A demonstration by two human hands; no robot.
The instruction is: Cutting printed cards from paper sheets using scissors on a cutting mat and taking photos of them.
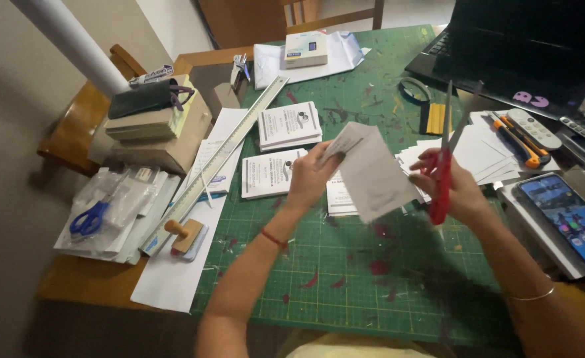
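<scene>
A white paper sheet (375, 174) is pinched above the desk (345, 278) by the left hand (311, 178) fingers, red-handled scissors (443, 159) are gripped open by the right hand (453, 187) fingers just beside its edge; a crooked cut is risked if the sheet sags.

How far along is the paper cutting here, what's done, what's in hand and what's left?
Done, it seems: two stacks of printed cards on the green cutting mat, plus a pile of white cut pieces near the laptop. In hand: the left hand holds a white sheet while the right hand holds red-handled scissors, blades up. Left: that sheet. More printed paper lies beneath it; whether that needs cutting is unclear.
</scene>
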